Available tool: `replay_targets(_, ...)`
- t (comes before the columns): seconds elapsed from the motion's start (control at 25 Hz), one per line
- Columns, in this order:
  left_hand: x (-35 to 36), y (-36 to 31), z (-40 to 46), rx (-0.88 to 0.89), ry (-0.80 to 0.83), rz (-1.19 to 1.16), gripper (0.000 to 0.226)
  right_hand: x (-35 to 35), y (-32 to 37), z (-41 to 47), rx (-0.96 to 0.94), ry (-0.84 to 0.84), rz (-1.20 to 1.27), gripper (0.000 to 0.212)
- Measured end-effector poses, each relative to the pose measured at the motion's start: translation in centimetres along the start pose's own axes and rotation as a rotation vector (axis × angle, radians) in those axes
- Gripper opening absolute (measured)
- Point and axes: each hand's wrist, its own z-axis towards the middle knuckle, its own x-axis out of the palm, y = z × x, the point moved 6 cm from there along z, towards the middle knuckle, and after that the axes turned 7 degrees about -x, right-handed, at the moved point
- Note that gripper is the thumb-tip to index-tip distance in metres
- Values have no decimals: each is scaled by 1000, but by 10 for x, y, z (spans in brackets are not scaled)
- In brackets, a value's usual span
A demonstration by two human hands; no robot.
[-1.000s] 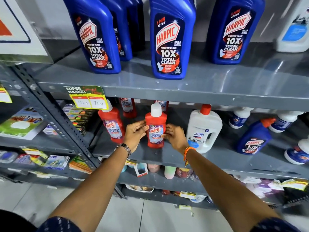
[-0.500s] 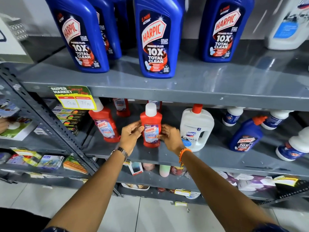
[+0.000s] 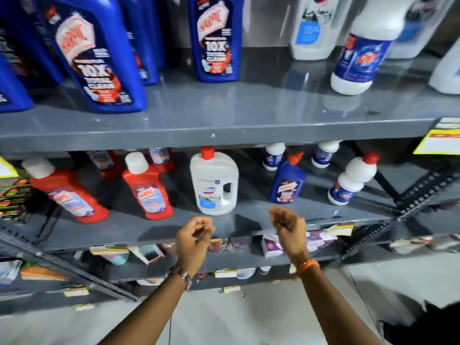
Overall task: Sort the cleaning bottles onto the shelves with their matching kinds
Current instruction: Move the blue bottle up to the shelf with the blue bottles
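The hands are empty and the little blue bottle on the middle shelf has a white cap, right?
Not quite. In the head view, both the left hand and the right hand are empty, with no grip on anything. But the little blue bottle on the middle shelf has a red cap, not a white one. It stands between white bottles.

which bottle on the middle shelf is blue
The small blue bottle with the red cap, right of the white jug; the others there are red or white.
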Motion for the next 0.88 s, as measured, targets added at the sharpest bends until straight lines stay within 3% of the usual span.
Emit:
replay_targets(0.16,92,-26,16,10,270,27,23,-64,-2,37,-1,-87,22,31)
replay_targets(0.24,133,-35,33,-3,341,16,42,-81,-7,60,5,-78,20,39)
replay_targets(0.36,179,-33,59,-66,403,58,73,-87,-17,90,-1,-8,27,54)
replay_targets(0.48,210,-27,77,-113,455,96,86,-82,-20,116,-6,118,21,64)
replay_targets(0.68,230,0,109,-83,393,258,72,-73,-13,140,-70,358,-30,65)
replay_targets(0.88,224,-4,101,-39,295,229,54,-70,-11,139,-99,397,-49,58)
